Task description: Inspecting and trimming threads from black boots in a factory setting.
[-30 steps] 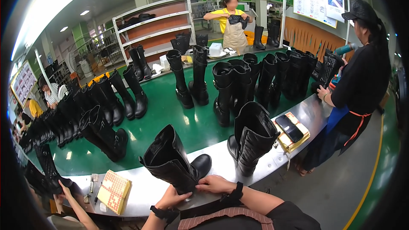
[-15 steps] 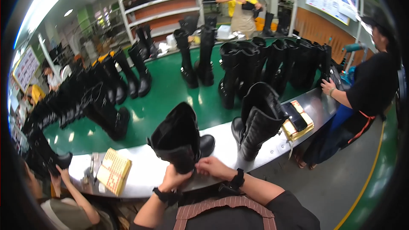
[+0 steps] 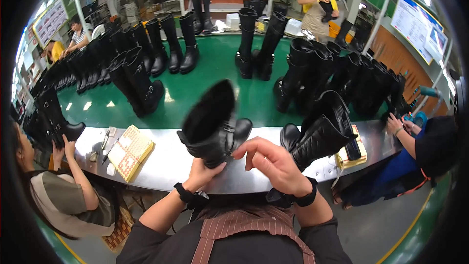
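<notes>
A tall black boot (image 3: 207,122) with a buckled strap is tilted over the table's near edge, its shaft opening up toward me and its toe pointing right. My left hand (image 3: 202,173) is closed around the boot from below. Close to the strap and buckle (image 3: 229,139) is my right hand (image 3: 276,164), its fingers bent and apart, with the index fingertip at the boot's side. Its thumb is hidden. A second black boot (image 3: 320,132) with a quilted shaft leans just beyond my right hand, beside another boot toe (image 3: 290,136).
Rows of black boots (image 3: 312,68) stand on the green table (image 3: 215,58). Yellow patterned pads (image 3: 131,152) lie on the metal edge (image 3: 166,166), one with a dark phone (image 3: 352,149). Co-workers are at left, right and far side; the left one's hand (image 3: 69,146) touches a boot.
The view has shifted, so the table sits differently. The held boot has turned, showing its buckled strap. My right hand has moved up and right, its fingers now farther apart.
</notes>
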`<state>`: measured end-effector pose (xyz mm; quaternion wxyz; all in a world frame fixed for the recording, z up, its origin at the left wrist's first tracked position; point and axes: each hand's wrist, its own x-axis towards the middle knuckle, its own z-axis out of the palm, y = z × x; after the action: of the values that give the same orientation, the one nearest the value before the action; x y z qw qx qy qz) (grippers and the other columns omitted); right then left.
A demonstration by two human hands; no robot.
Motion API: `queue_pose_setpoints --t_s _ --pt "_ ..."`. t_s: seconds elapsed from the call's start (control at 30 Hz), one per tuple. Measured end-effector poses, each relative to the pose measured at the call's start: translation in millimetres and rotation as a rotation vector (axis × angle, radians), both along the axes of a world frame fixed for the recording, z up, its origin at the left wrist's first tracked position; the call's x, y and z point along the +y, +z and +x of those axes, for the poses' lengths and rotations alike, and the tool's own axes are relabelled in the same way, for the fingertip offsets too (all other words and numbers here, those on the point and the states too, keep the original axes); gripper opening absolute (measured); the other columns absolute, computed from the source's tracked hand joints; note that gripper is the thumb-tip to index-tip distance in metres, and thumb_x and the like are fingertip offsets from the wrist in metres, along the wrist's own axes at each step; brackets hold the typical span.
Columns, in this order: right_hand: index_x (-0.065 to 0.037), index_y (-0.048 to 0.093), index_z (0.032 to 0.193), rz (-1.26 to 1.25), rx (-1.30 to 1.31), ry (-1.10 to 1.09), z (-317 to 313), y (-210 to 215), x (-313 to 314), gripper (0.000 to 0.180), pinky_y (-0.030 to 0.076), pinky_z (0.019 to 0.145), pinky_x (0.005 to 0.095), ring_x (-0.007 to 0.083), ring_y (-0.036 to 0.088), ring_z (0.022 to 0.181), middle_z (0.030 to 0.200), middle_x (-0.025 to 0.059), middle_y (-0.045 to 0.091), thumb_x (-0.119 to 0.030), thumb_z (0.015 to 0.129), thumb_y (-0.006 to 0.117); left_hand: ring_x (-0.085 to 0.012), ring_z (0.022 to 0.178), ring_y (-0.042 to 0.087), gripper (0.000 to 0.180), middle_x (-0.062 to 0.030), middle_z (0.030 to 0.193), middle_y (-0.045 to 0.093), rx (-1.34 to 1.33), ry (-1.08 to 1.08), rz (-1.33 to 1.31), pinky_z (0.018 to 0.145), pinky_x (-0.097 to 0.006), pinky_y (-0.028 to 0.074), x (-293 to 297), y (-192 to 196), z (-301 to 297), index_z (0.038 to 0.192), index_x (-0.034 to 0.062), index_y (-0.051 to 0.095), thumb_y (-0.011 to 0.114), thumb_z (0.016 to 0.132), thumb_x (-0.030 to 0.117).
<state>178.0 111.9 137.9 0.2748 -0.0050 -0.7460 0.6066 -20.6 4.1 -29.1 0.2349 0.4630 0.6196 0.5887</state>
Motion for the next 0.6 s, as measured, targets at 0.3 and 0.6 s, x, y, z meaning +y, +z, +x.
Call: queue_pose_setpoints --t_s 0.3,0.6 --pt "-0.006 0.068 0.104 0.329 -0.903 -0.204 118.1 -82.2 16.9 0.029 0.052 0.075 0.037 0.026 0.067 0.085 0.1 0.0121 0.067 -0.032 0.092 0.066 -0.0192 0.1 0.065 0.058 -0.0122 0.111 0.068 -0.114 0.296 -0.176 0.091 -0.032 0.051 -17.3 -21.1 -36.8 0.122 -0.0035 0.054 0.083 0.073 0.01" --pt "0.004 0.055 0.122 0.391 -0.562 -1.027 122.6 -132.8 45.5 0.077 0.051 0.087 0.0412 0.0364 0.065 0.099 0.107 0.0208 0.067 -0.04 0.067 0.086 -0.0324 0.081 0.068 0.049 -0.0212 0.092 0.07 0.63 0.28 -0.665 0.074 -0.039 0.054 -39.0 35.8 -37.1 0.096 -0.005 0.064 0.086 0.07 0.029"
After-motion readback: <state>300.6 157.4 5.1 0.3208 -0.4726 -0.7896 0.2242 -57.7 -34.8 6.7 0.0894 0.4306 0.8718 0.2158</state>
